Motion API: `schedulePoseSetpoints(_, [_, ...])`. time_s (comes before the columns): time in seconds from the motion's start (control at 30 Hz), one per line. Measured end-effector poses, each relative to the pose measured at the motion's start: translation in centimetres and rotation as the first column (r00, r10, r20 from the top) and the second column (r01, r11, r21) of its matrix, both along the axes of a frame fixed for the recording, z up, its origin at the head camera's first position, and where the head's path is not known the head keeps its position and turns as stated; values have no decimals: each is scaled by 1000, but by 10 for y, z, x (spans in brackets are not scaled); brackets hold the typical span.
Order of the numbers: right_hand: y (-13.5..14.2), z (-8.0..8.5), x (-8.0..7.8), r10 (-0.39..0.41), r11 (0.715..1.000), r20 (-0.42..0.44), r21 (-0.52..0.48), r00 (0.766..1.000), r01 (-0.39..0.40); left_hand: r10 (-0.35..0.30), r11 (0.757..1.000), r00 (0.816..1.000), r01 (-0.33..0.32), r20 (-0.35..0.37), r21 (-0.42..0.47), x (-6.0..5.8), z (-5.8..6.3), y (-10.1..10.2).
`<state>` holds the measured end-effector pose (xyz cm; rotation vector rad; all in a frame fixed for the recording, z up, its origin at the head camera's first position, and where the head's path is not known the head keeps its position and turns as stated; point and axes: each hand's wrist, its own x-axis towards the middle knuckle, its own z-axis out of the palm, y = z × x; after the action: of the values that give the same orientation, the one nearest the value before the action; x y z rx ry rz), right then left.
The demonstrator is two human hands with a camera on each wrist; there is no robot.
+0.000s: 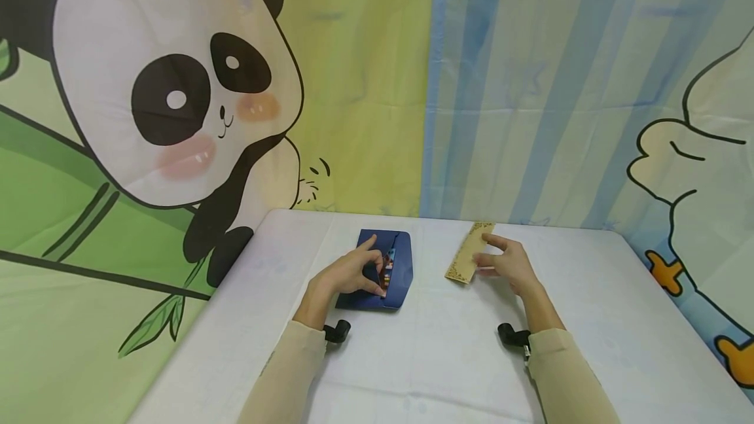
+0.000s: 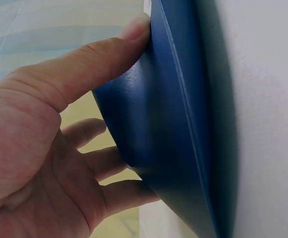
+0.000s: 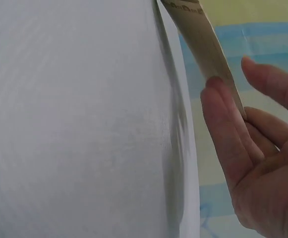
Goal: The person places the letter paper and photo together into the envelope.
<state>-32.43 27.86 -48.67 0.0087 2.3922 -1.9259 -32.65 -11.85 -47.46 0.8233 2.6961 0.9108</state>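
A dark blue envelope (image 1: 402,273) lies left of the middle of the table, its flap spread toward the right. Inside its opening shows something with a colourful print (image 1: 389,263). My left hand (image 1: 351,271) grips the envelope at the opening; in the left wrist view its thumb is on the edge of the blue panel (image 2: 148,114), and the other fingers go behind it. To the right, my right hand (image 1: 511,264) pinches the right edge of a tan paper strip (image 1: 463,262) with ornate patterned ends. One finger stands off the strip (image 3: 196,37) in the right wrist view.
The table (image 1: 436,358) has a white cloth with light creases near the front. Behind it hangs a printed curtain (image 1: 365,84) with a panda, reaching down to the table's back edge. A small black camera mount (image 1: 338,331) sits at each wrist.
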Motion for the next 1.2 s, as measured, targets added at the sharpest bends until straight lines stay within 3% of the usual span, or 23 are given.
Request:
schedulePoseSetpoints(0.13, [-1,1,-1,-77,995,-37,52,996,79,-2,1000,1000,2,0,-1,1,1,0])
schedulePoseSetpoints(0.23, [0,1,-2,-90,992,-57,80,994,94,-3,1000,1000,3,1,2,1,1,0])
schedulePoseSetpoints(0.5, [-5,7,1,-37,998,-43,58,998,40,-11,1000,1000,11,1,10,1,2,-1])
schedulePoseSetpoints(0.8, [-16,6,1,49,998,-82,-24,995,-51,0,1000,1000,0,6,8,1,1,0])
schedulePoseSetpoints(1.2, [-56,17,4,144,989,-93,-6,985,-145,11,1000,1000,-11,-1,1,1,-1,0])
